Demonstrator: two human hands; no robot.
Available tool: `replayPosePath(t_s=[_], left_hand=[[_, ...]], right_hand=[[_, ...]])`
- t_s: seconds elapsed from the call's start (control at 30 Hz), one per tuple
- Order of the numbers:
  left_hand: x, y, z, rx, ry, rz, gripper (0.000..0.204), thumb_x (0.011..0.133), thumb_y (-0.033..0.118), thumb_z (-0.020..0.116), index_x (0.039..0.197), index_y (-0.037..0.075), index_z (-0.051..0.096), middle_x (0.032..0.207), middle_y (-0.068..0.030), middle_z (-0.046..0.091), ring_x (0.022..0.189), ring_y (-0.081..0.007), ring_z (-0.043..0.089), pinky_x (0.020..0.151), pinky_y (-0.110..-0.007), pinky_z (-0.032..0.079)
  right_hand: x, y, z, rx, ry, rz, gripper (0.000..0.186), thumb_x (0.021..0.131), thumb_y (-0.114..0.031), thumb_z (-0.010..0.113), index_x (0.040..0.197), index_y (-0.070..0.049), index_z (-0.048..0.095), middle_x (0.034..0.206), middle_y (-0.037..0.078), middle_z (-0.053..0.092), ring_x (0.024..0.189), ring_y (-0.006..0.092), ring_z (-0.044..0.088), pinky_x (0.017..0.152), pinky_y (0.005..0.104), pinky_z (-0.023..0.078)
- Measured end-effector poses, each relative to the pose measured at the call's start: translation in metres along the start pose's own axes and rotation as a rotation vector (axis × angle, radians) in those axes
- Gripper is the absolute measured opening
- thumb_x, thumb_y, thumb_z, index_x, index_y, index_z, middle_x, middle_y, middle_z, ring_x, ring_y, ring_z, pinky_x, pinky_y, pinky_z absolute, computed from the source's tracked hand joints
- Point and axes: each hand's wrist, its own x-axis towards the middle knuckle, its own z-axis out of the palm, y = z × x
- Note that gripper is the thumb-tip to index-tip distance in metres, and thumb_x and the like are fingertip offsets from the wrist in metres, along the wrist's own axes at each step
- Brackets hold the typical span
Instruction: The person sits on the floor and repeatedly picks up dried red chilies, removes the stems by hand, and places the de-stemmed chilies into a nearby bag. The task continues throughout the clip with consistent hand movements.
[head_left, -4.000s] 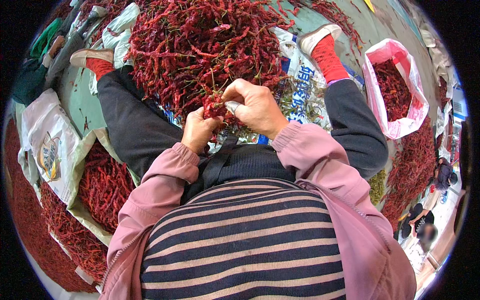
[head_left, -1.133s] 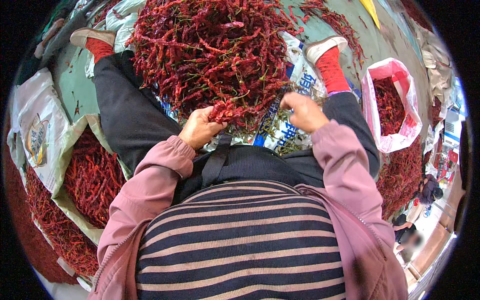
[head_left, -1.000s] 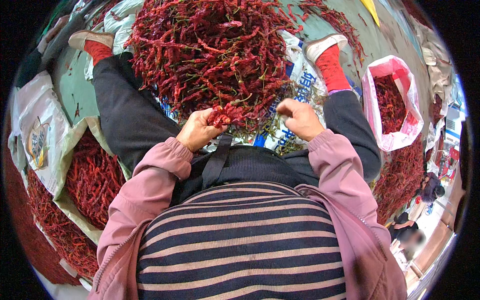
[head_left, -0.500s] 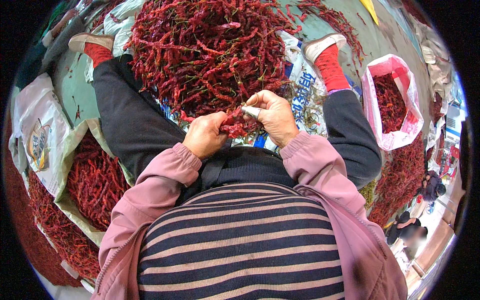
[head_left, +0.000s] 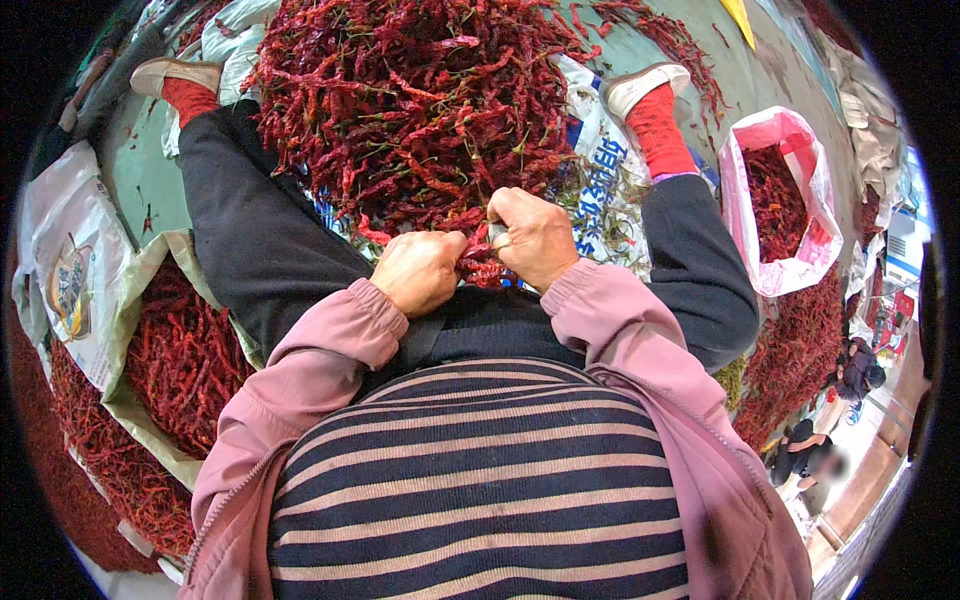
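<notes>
— What is being worked on?

— A small clump of dried red chillies (head_left: pixel 482 268), held between the two hands at the near foot of the big pile, just above the person's lap.

— How do the hands sit on it?

— The left hand (head_left: pixel 418 272) is curled into a loose fist with its fingers (head_left: pixel 452 246) closed on the clump's left side. The right hand (head_left: pixel 534 238) is bent over the top, fingers pinched on the same chillies, so the two hands almost touch.

— And around them?

— Directly beyond lies the large heap of red chillies (head_left: pixel 420 100), spread between the person's outstretched legs in dark trousers (head_left: pixel 255 240), with red socks and pale shoes at the far ends. The heap rests on a printed white sack sheet (head_left: pixel 605 165), where some greenish stems (head_left: pixel 610 215) are scattered to the right of the hands.

— Further out?

— To the left, an open sack of chillies (head_left: pixel 180 360) lies beside the left leg. To the right stands a pink-and-white bag (head_left: pixel 790 270) partly filled with chillies, on the green floor (head_left: pixel 720 70). More chillies are piled at the right edge.
</notes>
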Motion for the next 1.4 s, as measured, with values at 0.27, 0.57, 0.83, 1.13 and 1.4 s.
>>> replayPosePath(t_s=[0.27, 0.57, 0.83, 1.13, 1.4], left_hand=[[0.004, 0.001, 0.005, -0.115, -0.162, -0.075, 0.014, 0.063, 0.007, 0.046, 0.074, 0.0, 0.051, 0.066, -0.0231, 0.054, 0.068, -0.0395, 0.054, 0.059, -0.045, 0.041], [-0.019, -0.034, 0.016, -0.392, -0.265, -0.19, 0.008, 0.077, 0.006, 0.057, 0.084, 0.003, 0.06, 0.074, -0.0055, 0.063, 0.071, -0.0066, 0.054, 0.064, -0.025, 0.043], [-0.012, -0.03, 0.016, -0.373, -0.163, -0.151, 0.017, 0.075, 0.009, 0.059, 0.092, 0.005, 0.059, 0.075, -0.0073, 0.062, 0.07, -0.008, 0.054, 0.065, -0.026, 0.043], [-0.009, -0.01, 0.006, -0.222, -0.091, -0.14, 0.017, 0.066, 0.014, 0.056, 0.078, 0.002, 0.053, 0.07, -0.0216, 0.055, 0.072, -0.0372, 0.055, 0.062, -0.043, 0.042], [-0.011, -0.007, 0.009, -0.132, -0.041, -0.082, 0.017, 0.066, 0.014, 0.055, 0.077, 0.003, 0.051, 0.071, -0.0204, 0.056, 0.073, -0.0376, 0.054, 0.064, -0.045, 0.042]], right_hand=[[-0.003, 0.007, 0.008, 0.021, -0.069, 0.257, 0.004, 0.064, -0.005, 0.053, 0.068, -0.005, 0.051, 0.063, 0.012, 0.055, 0.061, 0.0287, 0.056, 0.056, 0.0352, 0.045], [-0.022, 0.028, -0.079, 1.328, -0.402, 0.723, 0.012, 0.068, -0.002, 0.062, 0.072, -0.004, 0.05, 0.065, 0.008, 0.054, 0.053, 0.0149, 0.052, 0.049, 0.0266, 0.044], [-0.024, 0.04, -0.069, 0.699, -0.366, 0.504, 0.026, 0.066, 0.005, 0.052, 0.09, -0.004, 0.056, 0.082, 0.006, 0.058, 0.08, 0.0153, 0.056, 0.073, 0.027, 0.044], [-0.018, -0.013, -0.014, 0.736, -0.209, 0.389, 0.029, 0.068, 0.002, 0.062, 0.095, -0.003, 0.053, 0.078, 0.004, 0.059, 0.071, 0.0095, 0.056, 0.065, 0.0224, 0.047], [-0.019, -0.015, -0.007, 0.647, -0.219, 0.385, 0.027, 0.071, 0.003, 0.058, 0.095, -0.003, 0.05, 0.076, 0.004, 0.059, 0.069, 0.0092, 0.056, 0.061, 0.0227, 0.047]])
